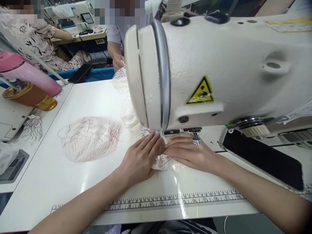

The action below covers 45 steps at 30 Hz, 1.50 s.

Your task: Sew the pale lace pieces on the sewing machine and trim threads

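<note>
Resting on lace point(161, 163), the left hand point(141, 156) partly hides it.

Lighting was bright; glare streaked the white tabletop point(102, 97), w/ softer sheen on the sewing machine arm point(231, 74). Wide-angle distortion stretched the pink bottle point(36, 76), L edge; bkgd looked slightly soft, pixelated up top.

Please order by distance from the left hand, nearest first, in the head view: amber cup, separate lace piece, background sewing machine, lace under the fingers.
1. Lace: under the left hand.
2. Separate lace piece: left, on the table.
3. Amber cup: farther left.
4. Background sewing machine: far beyond, upper left.
</note>
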Each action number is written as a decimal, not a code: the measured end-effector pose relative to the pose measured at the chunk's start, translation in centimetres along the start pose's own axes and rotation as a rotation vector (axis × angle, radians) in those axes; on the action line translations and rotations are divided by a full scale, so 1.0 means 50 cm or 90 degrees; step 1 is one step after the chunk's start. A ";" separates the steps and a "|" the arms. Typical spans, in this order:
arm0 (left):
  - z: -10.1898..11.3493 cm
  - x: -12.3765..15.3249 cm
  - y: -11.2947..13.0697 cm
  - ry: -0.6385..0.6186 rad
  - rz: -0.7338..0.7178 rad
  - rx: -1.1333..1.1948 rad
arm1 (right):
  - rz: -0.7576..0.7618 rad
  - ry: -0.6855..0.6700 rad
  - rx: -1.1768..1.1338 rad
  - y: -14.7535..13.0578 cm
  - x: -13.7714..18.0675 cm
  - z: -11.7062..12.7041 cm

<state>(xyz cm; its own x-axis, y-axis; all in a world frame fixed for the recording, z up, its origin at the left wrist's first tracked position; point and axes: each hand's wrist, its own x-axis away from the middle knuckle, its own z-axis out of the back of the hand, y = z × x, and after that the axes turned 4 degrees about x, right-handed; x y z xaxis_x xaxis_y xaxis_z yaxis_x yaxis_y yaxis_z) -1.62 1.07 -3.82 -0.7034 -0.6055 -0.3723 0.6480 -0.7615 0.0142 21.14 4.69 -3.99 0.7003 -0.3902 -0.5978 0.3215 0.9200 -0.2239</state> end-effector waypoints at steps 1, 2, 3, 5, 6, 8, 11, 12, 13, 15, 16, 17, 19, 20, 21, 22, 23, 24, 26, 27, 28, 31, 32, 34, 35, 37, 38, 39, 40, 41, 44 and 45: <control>-0.002 0.002 -0.002 -0.013 0.003 -0.007 | -0.005 0.003 -0.005 -0.001 0.000 0.000; -0.003 0.004 -0.003 -0.020 0.005 -0.012 | -0.009 0.008 -0.011 -0.002 -0.001 0.000; -0.004 0.006 -0.004 -0.023 0.005 -0.014 | -0.012 0.012 -0.017 -0.003 -0.002 0.000; -0.004 0.007 -0.006 -0.023 0.005 -0.011 | -0.011 0.020 -0.020 -0.003 -0.003 0.000; -0.004 0.007 -0.006 -0.023 0.007 -0.006 | -0.009 0.021 -0.020 -0.003 -0.004 0.000; -0.003 0.006 -0.007 -0.022 0.013 0.003 | -0.005 0.025 -0.014 -0.002 -0.004 0.000; -0.002 0.004 -0.007 -0.025 0.020 0.014 | 0.003 0.029 -0.014 0.001 -0.005 -0.002; -0.002 0.003 -0.007 -0.027 0.022 0.016 | 0.006 0.032 -0.017 0.001 -0.006 -0.003; -0.002 0.003 -0.007 -0.030 0.024 0.017 | 0.010 0.035 -0.020 0.002 -0.007 -0.003; -0.002 0.002 -0.007 -0.035 0.029 0.018 | 0.013 0.039 -0.025 0.001 -0.010 -0.002; -0.002 0.002 -0.006 -0.038 0.031 0.019 | 0.013 0.041 -0.024 0.001 -0.011 -0.001; -0.001 0.001 -0.006 -0.040 0.033 0.020 | 0.012 0.044 -0.020 0.000 -0.012 0.000; -0.001 0.000 -0.006 -0.045 0.034 0.019 | 0.003 0.044 0.002 0.000 -0.012 0.003; -0.001 0.000 -0.006 -0.045 0.034 0.017 | -0.003 0.041 0.018 0.000 -0.012 0.004; 0.000 -0.001 -0.005 -0.046 0.035 0.015 | -0.006 0.038 0.033 0.000 -0.010 0.005; 0.000 -0.002 -0.005 -0.044 0.037 0.013 | -0.006 0.033 0.043 0.001 -0.009 0.006; 0.000 -0.003 -0.005 -0.042 0.038 0.012 | -0.006 0.028 0.048 0.002 -0.007 0.006; 0.000 -0.004 -0.004 -0.040 0.040 0.013 | -0.006 0.023 0.046 0.004 -0.005 0.006; -0.001 -0.005 -0.004 -0.037 0.043 0.015 | -0.009 0.017 0.036 0.009 -0.001 0.005; -0.001 -0.006 -0.004 -0.036 0.045 0.017 | -0.013 0.015 0.034 0.011 0.000 0.004; -0.002 -0.007 -0.004 -0.036 0.048 0.019 | -0.018 0.014 0.034 0.013 0.002 0.003; -0.004 -0.008 -0.005 -0.038 0.061 0.028 | -0.031 0.010 0.041 0.017 0.003 0.003; -0.004 -0.009 -0.005 -0.039 0.064 0.031 | -0.038 0.005 0.045 0.017 0.003 0.004; -0.004 -0.011 -0.006 -0.043 0.070 0.037 | -0.049 -0.011 0.059 0.017 0.003 0.006; -0.004 -0.012 -0.007 -0.046 0.073 0.040 | -0.051 -0.017 0.067 0.017 0.002 0.007; -0.004 -0.013 -0.008 -0.052 0.080 0.044 | -0.052 -0.016 0.084 0.016 0.000 0.010; -0.003 -0.014 -0.008 -0.051 0.080 0.045 | -0.055 -0.009 0.093 0.016 0.000 0.011; -0.003 -0.014 -0.008 -0.044 0.076 0.044 | -0.059 -0.002 0.102 0.016 -0.001 0.012; -0.002 -0.014 -0.008 -0.032 0.063 0.044 | -0.064 0.000 0.107 0.015 -0.002 0.012; -0.002 -0.014 -0.007 -0.016 0.040 0.044 | -0.064 -0.001 0.109 0.014 -0.002 0.013; 0.004 -0.012 -0.003 0.022 -0.027 0.050 | -0.037 0.001 0.115 0.009 -0.003 0.013; 0.006 -0.011 -0.002 0.024 -0.034 0.052 | -0.027 0.006 0.123 0.006 -0.003 0.012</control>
<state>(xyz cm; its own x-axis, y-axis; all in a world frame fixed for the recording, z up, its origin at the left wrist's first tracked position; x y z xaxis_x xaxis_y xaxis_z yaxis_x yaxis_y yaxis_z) -1.38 1.41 -3.32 -0.7233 -0.5562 -0.4092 0.5834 -0.8093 0.0688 21.52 5.01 -3.49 0.6777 -0.4277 -0.5981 0.4677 0.8784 -0.0982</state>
